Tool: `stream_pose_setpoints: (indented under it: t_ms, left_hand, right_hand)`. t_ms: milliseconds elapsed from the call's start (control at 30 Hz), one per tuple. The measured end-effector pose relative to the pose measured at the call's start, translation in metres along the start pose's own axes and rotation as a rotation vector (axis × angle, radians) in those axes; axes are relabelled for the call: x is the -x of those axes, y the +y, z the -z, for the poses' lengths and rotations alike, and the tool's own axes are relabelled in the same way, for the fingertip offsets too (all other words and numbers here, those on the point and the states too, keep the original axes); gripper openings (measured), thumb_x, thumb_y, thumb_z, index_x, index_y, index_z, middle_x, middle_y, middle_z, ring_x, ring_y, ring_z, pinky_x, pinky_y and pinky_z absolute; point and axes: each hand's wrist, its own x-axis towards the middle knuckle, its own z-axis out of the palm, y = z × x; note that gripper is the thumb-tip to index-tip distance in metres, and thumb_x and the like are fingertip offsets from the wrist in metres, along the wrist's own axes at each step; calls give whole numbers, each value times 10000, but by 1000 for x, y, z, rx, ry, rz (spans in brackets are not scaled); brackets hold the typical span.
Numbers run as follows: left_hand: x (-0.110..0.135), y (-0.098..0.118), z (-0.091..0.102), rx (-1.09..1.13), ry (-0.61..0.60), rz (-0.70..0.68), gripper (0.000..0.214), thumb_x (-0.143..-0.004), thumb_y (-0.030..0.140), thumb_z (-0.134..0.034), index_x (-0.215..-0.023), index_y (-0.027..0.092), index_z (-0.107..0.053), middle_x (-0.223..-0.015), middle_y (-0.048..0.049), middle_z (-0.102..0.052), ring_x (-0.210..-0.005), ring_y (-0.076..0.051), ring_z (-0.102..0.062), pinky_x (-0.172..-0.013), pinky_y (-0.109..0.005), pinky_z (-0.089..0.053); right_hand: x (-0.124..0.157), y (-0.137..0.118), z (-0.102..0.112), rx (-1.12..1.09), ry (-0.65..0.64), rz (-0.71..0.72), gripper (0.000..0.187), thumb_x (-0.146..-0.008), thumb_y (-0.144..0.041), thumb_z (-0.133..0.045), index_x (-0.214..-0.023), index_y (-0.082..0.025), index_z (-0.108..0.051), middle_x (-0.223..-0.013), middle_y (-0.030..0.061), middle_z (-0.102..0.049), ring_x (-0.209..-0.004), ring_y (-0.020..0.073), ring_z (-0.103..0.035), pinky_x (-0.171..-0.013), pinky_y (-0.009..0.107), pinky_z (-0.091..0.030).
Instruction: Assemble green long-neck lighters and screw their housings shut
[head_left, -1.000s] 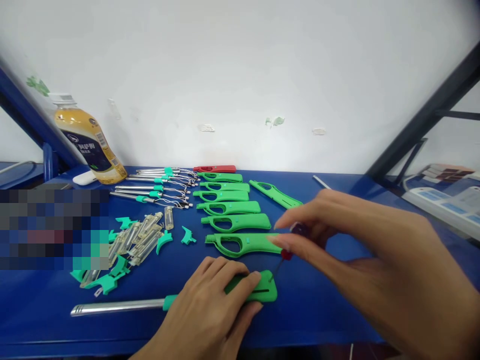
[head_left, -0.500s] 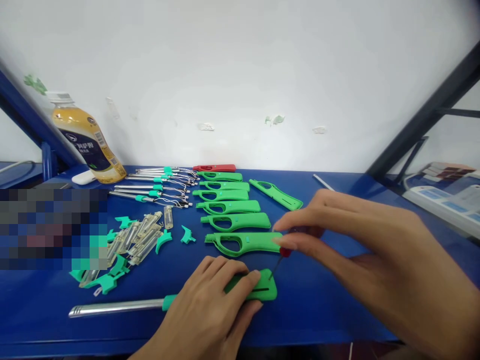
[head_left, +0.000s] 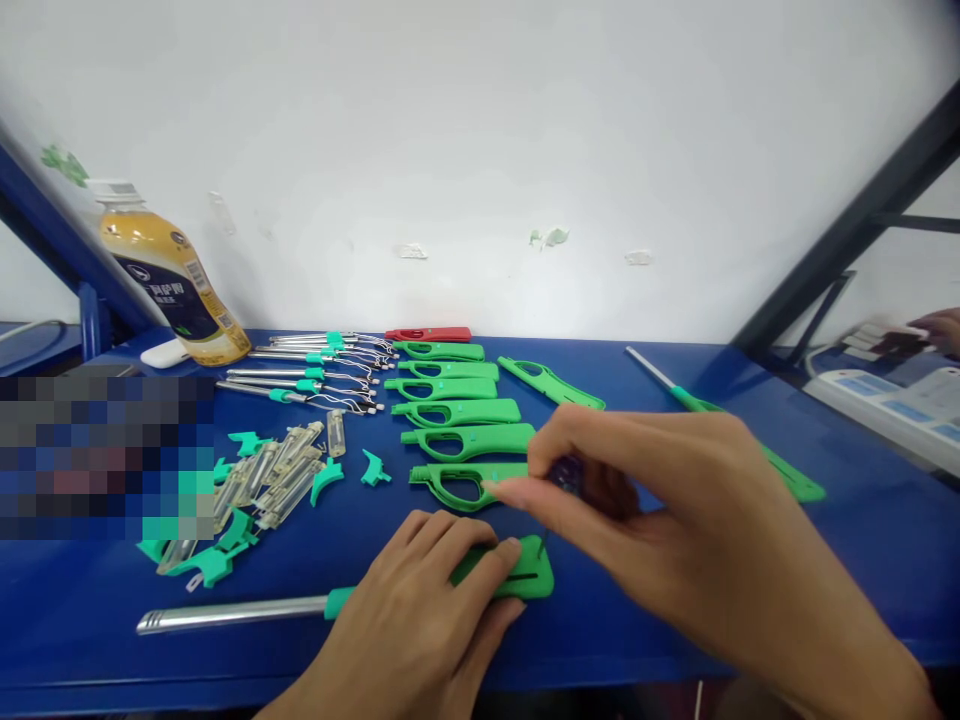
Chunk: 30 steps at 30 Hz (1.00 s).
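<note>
My left hand (head_left: 424, 600) is closed over a green stick lighter (head_left: 538, 580) near the table's front edge. The lighter's metal barrel points left. My right hand (head_left: 660, 530) grips a small screwdriver (head_left: 568, 474), its handle mostly hidden by the fingers. The thin shaft meets the handle's right end, though the exact contact at the tip is hard to see. Just behind my hands, several green handle shells (head_left: 457, 412) form a column, with a red shell (head_left: 431, 335) at the back. Another green shell (head_left: 551, 383) lies angled to the right of them.
Metal barrels with wires (head_left: 300, 374) lie at back left, before clear fuel tanks (head_left: 292, 485) and teal triggers (head_left: 328, 482). A drink bottle (head_left: 180, 290) stands behind. Another lighter (head_left: 806, 482) lies right, partly covered by my right hand. A co-worker's hand (head_left: 943, 328) shows at far right.
My right hand has shifted left and turned over the screwdriver, hiding its red part. More of the lighter on the right now shows. My left hand has stayed put.
</note>
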Motion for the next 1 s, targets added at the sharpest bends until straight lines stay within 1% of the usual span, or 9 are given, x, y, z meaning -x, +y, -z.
stream_pose_setpoints:
  t_ms: [167, 300, 367, 500, 633, 733, 800, 900, 1000]
  left_hand:
    - [-1, 0, -2, 2, 41, -5, 214, -1096, 249, -534, -1261, 235, -669, -1114, -40, -777, -943, -285, -720, -830, -464, -603]
    - [-2, 0, -3, -13, 43, -8, 214, -1103, 262, -537, -1268, 227, -668, -1146, -48, -766, -976, -284, -716, -857, -465, -599]
    - [-2, 0, -3, -12, 37, -16, 223, -1106, 259, -533, -1284, 226, -663, -1158, -50, -763, -979, -281, -715, -856, -461, -597]
    - [0, 0, -3, -11, 55, -24, 222, -1107, 246, -527, -1281, 212, -661, -1128, -52, -762, -956, -274, -713, -841, -450, -593]
    - [0, 0, -4, -24, 60, -30, 226, -1111, 250, -515, -1274, 218, -668, -1134, -55, -766, -952, -276, -716, -834, -447, -583]
    - [-1, 1, -4, -29, 54, -28, 232, -1116, 267, -508, -1279, 226, -668, -1153, -53, -769, -963, -283, -718, -849, -460, -582]
    - [-1, 2, -3, -24, 40, -22, 235, -1112, 263, -517, -1292, 226, -664, -1154, -49, -767, -962, -282, -716, -853, -464, -585]
    - [-1, 2, -2, -16, 33, -13, 234, -1108, 255, -529, -1299, 221, -660, -1152, -48, -763, -964, -278, -712, -850, -461, -588]
    - [-1, 2, -1, -22, 58, -23, 232, -1116, 260, -507, -1287, 219, -657, -1131, -50, -768, -955, -280, -712, -834, -456, -588]
  right_hand:
    - [5, 3, 5, -153, -46, -39, 182, -911, -259, -855, -942, -301, -680, -662, -123, -621, -534, 59, -559, -532, 161, -434]
    - [11, 9, 11, -239, -58, -42, 108, -1031, -315, -690, -1106, -381, -730, -902, -119, -771, -731, 61, -704, -659, 145, -508]
    - [12, 12, 13, -245, -53, -48, 85, -1032, -308, -681, -1064, -375, -721, -952, -117, -766, -803, 67, -708, -723, 160, -519]
    - [11, 16, 15, -257, -20, -40, 83, -962, -332, -784, -993, -341, -708, -1030, -78, -743, -966, 130, -710, -817, 222, -550]
    - [7, 16, 15, -244, 7, -24, 91, -993, -353, -768, -1064, -351, -712, -934, -91, -736, -779, 103, -679, -699, 226, -530]
    - [6, 16, 15, -159, 25, 22, 91, -975, -350, -796, -959, -323, -709, -829, -87, -682, -677, 100, -619, -611, 248, -474]
    - [7, 17, 15, -75, 57, 38, 117, -977, -357, -791, -935, -302, -696, -840, -63, -667, -685, 117, -615, -610, 269, -471]
    - [10, 18, 16, 27, 122, 52, 231, -984, -441, -774, -908, -272, -636, -914, -31, -672, -752, 136, -644, -639, 273, -494]
    - [11, 16, 15, 55, 139, 64, 420, -981, -589, -717, -834, -246, -523, -812, -44, -583, -644, 107, -541, -558, 256, -439]
